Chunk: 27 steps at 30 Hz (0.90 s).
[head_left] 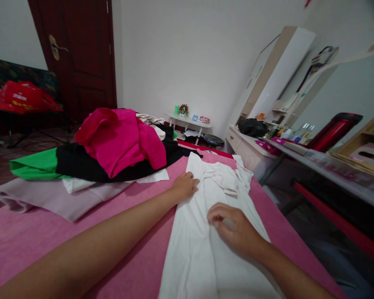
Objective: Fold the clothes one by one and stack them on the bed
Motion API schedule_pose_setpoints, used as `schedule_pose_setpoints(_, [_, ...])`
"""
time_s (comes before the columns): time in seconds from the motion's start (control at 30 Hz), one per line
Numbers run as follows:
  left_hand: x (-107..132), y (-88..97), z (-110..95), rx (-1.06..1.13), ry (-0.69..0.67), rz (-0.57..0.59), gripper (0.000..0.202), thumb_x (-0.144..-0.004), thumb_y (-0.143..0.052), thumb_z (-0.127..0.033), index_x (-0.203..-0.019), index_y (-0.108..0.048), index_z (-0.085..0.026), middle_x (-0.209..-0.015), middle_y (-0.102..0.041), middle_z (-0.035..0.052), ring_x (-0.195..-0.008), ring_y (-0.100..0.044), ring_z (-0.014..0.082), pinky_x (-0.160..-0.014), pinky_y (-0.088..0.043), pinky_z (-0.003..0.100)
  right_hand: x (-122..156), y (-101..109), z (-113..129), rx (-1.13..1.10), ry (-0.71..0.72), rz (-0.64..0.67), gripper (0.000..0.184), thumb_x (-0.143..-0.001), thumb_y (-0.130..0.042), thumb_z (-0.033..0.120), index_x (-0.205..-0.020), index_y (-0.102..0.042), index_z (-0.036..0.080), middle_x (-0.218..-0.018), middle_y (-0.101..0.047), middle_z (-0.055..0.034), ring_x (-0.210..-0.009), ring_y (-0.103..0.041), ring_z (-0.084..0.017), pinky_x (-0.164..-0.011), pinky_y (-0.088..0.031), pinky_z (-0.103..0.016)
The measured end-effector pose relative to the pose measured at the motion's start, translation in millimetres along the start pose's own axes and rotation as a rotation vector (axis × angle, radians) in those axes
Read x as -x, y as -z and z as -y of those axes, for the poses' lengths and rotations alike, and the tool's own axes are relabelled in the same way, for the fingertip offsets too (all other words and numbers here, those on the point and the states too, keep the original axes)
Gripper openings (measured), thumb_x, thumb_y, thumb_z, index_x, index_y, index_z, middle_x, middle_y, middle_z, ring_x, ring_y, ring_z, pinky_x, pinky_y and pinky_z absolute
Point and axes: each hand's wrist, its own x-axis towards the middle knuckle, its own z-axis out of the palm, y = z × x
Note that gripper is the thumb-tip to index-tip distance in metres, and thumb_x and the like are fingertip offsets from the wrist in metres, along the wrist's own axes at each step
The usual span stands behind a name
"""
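Observation:
A white garment (199, 245) lies stretched lengthwise on the pink bed cover (134, 253), its far end crumpled. My left hand (185, 186) rests on the garment's left edge near the top, fingers curled down onto the cloth. My right hand (232, 230) sits on the middle of the garment, fingers bent and pinching a fold of the white fabric.
A pile of clothes sits at the left: a magenta top (121, 137) on a black garment (90, 164), a green one (34, 165) and a pale lilac one (50, 197). A dresser with a mirror (255, 141) stands at the right, a dark red door (77, 50) behind.

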Motion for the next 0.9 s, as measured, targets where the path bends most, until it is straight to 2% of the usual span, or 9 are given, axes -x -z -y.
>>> schedule_pose_setpoints(0.13, [10.0, -3.1, -5.3, -0.11, -0.086, 0.005, 0.036, -0.093, -0.044, -0.033, -0.124, -0.056, -0.019, -0.125, -0.051, 0.0119, -0.115, -0.044, 0.0265, -0.102, -0.033, 0.041, -16.6, 26.2, -69.4, 0.251, -0.42, -0.537, 0.044, -0.066, -0.059, 0.022, -0.11, -0.054, 0.022, -0.117, -0.055, -0.0099, -0.096, -0.058, -0.022, -0.074, -0.049, -0.032])
schedule_pose_setpoints(0.2, [13.8, -2.9, -5.1, -0.16, -0.123, 0.009, 0.039, -0.094, -0.041, -0.035, -0.126, -0.054, -0.018, -0.126, -0.051, 0.0127, -0.116, -0.044, 0.0265, -0.101, -0.033, 0.041, -23.0, 36.5, -102.2, 0.258, -0.619, -0.57, 0.051, -0.056, -0.07, 0.029, -0.105, -0.056, 0.019, -0.11, -0.059, -0.0112, -0.088, -0.061, -0.024, -0.072, -0.05, -0.034])
schedule_pose_setpoints(0.27, [16.3, -2.4, -4.2, -0.18, -0.14, -0.001, 0.039, -0.094, -0.04, -0.036, -0.126, -0.053, -0.018, -0.126, -0.051, 0.0125, -0.116, -0.043, 0.0263, -0.1, -0.033, 0.04, -28.4, 44.2, -123.6, 0.143, -0.714, -0.555, 0.037, -0.051, -0.073, 0.03, -0.084, -0.06, 0.018, -0.085, -0.064, -0.0065, -0.078, -0.062, -0.025, -0.066, -0.049, -0.032])
schedule_pose_setpoints(0.37, [17.8, -2.8, -3.4, -0.199, -0.146, -0.025, 0.04, -0.095, -0.038, -0.037, -0.126, -0.053, -0.018, -0.125, -0.052, 0.0124, -0.114, -0.044, 0.0261, -0.1, -0.034, 0.04, -37.1, 56.7, -133.4, -0.05, -0.733, -0.65, 0.016, -0.062, -0.064, 0.033, -0.066, -0.057, 0.019, -0.067, -0.062, -0.005, -0.075, -0.062, -0.025, -0.057, -0.047, -0.028])
schedule_pose_setpoints(0.5, [17.1, -5.0, -3.6, -0.211, -0.142, -0.032, 0.039, -0.095, -0.038, -0.036, -0.125, -0.053, -0.018, -0.123, -0.053, 0.0119, -0.113, -0.045, 0.0262, -0.099, -0.035, 0.04, -49.0, 69.8, -128.2, -0.147, -0.754, -0.764, 0.03, -0.075, -0.05, 0.043, -0.087, -0.058, 0.017, -0.095, -0.065, -0.0107, -0.084, -0.064, -0.023, -0.058, -0.05, -0.027])
schedule_pose_setpoints(0.67, [16.7, -7.6, -4.0, -0.221, -0.145, -0.055, 0.038, -0.095, -0.038, -0.036, -0.124, -0.055, -0.018, -0.123, -0.053, 0.012, -0.112, -0.046, 0.0264, -0.098, -0.036, 0.041, -49.2, 53.1, -123.3, -0.039, -0.508, -0.447, 0.058, -0.048, -0.079, 0.037, -0.1, -0.063, 0.019, -0.111, -0.064, -0.0084, -0.101, -0.06, -0.026, -0.086, -0.049, -0.036])
schedule_pose_setpoints(0.73, [16.9, -8.0, -4.1, -0.228, -0.151, -0.056, 0.038, -0.095, -0.038, -0.036, -0.124, -0.054, -0.018, -0.123, -0.053, 0.0123, -0.112, -0.046, 0.0264, -0.098, -0.036, 0.041, -48.4, 50.2, -123.3, 0.005, -0.404, -0.384, 0.046, -0.044, -0.081, 0.026, -0.088, -0.069, 0.019, -0.1, -0.067, -0.0051, -0.101, -0.059, -0.025, -0.094, -0.045, -0.036])
schedule_pose_setpoints(0.83, [16.7, -7.6, -4.3, -0.231, -0.144, -0.049, 0.038, -0.095, -0.037, -0.036, -0.124, -0.054, -0.018, -0.124, -0.053, 0.0118, -0.113, -0.046, 0.026, -0.098, -0.036, 0.04, -51.8, 65.1, -126.2, -0.18, -0.493, -0.603, 0.019, -0.056, -0.076, 0.027, -0.069, -0.067, 0.017, -0.07, -0.065, -0.0011, -0.08, -0.062, -0.022, -0.077, -0.051, -0.032])
schedule_pose_setpoints(0.9, [16.5, -7.1, -4.8, -0.231, -0.132, -0.042, 0.038, -0.095, -0.038, -0.036, -0.125, -0.053, -0.02, -0.125, -0.053, 0.0106, -0.113, -0.046, 0.0257, -0.098, -0.036, 0.04, -55.5, 80.8, -128.9, -0.369, -0.572, -0.826, 0.019, -0.064, -0.073, 0.03, -0.073, -0.066, 0.015, -0.061, -0.063, 0.0005, -0.068, -0.062, -0.019, -0.06, -0.051, -0.028])
